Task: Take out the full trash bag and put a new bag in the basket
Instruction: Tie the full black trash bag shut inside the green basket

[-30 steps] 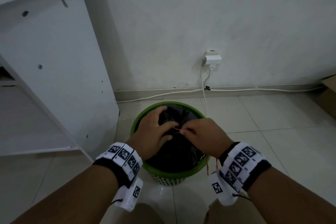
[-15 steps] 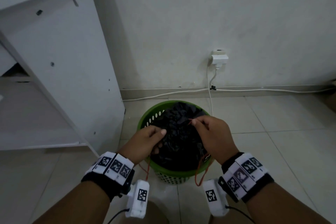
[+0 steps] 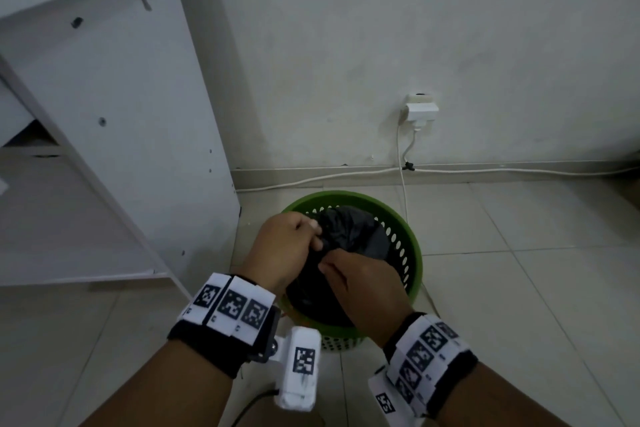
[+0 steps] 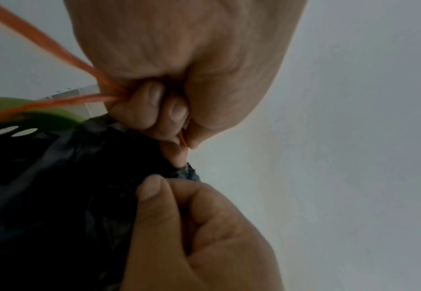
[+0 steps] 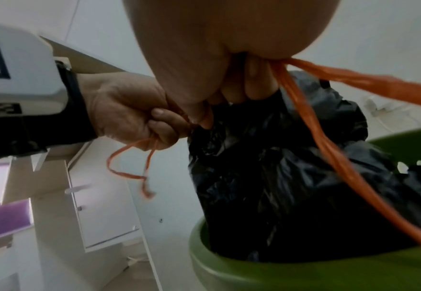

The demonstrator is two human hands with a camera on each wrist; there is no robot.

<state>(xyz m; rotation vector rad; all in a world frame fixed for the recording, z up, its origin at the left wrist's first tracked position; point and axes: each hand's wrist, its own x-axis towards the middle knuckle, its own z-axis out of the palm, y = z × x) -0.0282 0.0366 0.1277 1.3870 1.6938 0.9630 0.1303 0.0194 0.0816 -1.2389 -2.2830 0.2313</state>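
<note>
Left hand (image 3: 282,246) curled, pinching the orange drawstring (image 5: 311,126) right at the gathered neck of the black trash bag (image 3: 349,236); a loose loop of the string dangles below its fingers in the right wrist view. Right hand (image 3: 363,291) also curled, gripping two strands of the same string, thumb tip against the bag neck. Hands nearly touching, left at 10 o'clock of right in the head view. Bag mouth cinched, top bunched above the rim, body sitting inside the green basket (image 3: 414,253). Basket on the tile floor (image 3: 519,288), white cabinet (image 3: 114,121) at its 9 o'clock, wall outlet (image 3: 420,109) with white cable at its 1 o'clock.
</note>
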